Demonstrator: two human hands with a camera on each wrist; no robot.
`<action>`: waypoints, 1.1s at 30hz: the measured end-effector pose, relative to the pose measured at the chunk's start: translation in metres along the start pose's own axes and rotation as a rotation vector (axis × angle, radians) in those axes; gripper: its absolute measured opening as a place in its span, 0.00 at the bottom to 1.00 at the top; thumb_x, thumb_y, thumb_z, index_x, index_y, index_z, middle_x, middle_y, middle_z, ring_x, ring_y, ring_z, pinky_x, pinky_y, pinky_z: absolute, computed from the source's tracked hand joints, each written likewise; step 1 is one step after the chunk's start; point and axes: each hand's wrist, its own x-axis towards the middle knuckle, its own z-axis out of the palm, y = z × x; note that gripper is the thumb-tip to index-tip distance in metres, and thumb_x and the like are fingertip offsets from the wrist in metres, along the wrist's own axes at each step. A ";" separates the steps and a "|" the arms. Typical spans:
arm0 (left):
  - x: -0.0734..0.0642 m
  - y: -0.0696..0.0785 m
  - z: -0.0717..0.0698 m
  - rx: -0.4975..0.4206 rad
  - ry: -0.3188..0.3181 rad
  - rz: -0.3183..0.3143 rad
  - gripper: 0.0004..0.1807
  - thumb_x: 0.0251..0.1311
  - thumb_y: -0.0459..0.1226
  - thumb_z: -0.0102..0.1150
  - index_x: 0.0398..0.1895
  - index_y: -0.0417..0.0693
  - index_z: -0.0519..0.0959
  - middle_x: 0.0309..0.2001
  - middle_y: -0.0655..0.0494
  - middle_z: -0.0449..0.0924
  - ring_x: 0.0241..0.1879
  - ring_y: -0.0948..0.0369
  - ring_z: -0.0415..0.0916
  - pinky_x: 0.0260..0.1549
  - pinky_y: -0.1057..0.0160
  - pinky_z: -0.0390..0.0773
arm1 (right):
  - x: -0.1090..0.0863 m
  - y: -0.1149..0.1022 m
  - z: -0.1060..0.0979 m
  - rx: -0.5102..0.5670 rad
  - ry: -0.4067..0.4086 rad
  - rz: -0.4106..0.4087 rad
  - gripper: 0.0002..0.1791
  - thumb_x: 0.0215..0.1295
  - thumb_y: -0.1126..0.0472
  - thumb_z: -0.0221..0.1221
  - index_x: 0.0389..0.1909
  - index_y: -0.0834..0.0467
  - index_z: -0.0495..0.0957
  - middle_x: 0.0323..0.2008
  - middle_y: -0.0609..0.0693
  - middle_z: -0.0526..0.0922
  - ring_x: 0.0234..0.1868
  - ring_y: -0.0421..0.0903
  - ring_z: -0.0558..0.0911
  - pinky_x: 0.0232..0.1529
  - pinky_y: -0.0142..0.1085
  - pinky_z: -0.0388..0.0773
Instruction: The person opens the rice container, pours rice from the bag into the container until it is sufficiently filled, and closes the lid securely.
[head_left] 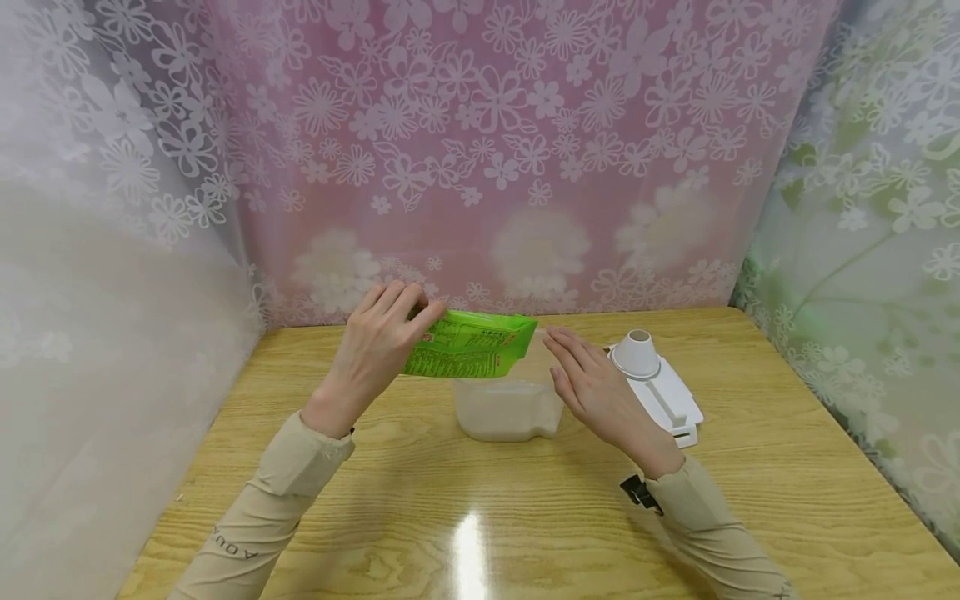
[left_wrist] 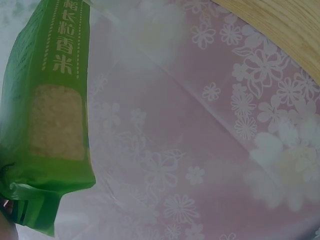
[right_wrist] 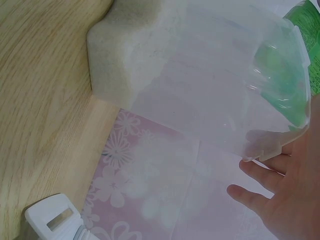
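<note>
My left hand [head_left: 378, 342] grips a bright green rice bag [head_left: 476, 343] by its closed end, holding it tilted on its side above a translucent plastic container [head_left: 502, 412]. In the left wrist view a clear window on the rice bag [left_wrist: 57, 122] shows pale grains. The bag's other end is at the container's mouth. Pale rice [right_wrist: 132, 15] lies in the bottom of the container, as the right wrist view shows. Fingers extended, my right hand [head_left: 596, 387] touches the container's rim on its right side.
A white lid [head_left: 678, 396] lies on the wooden table [head_left: 390, 508] to the right of the container, with a white cone-shaped cup [head_left: 637, 354] on it. A pink flowered curtain [head_left: 480, 167] hangs behind the table, and more flowered sheets stand at both sides.
</note>
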 end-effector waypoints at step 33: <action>0.004 0.000 -0.003 0.003 -0.004 0.026 0.08 0.60 0.28 0.66 0.39 0.45 0.79 0.31 0.49 0.73 0.33 0.51 0.73 0.34 0.58 0.73 | 0.000 -0.002 -0.002 0.000 -0.013 0.014 0.26 0.79 0.58 0.48 0.71 0.67 0.67 0.71 0.63 0.69 0.72 0.60 0.68 0.70 0.55 0.64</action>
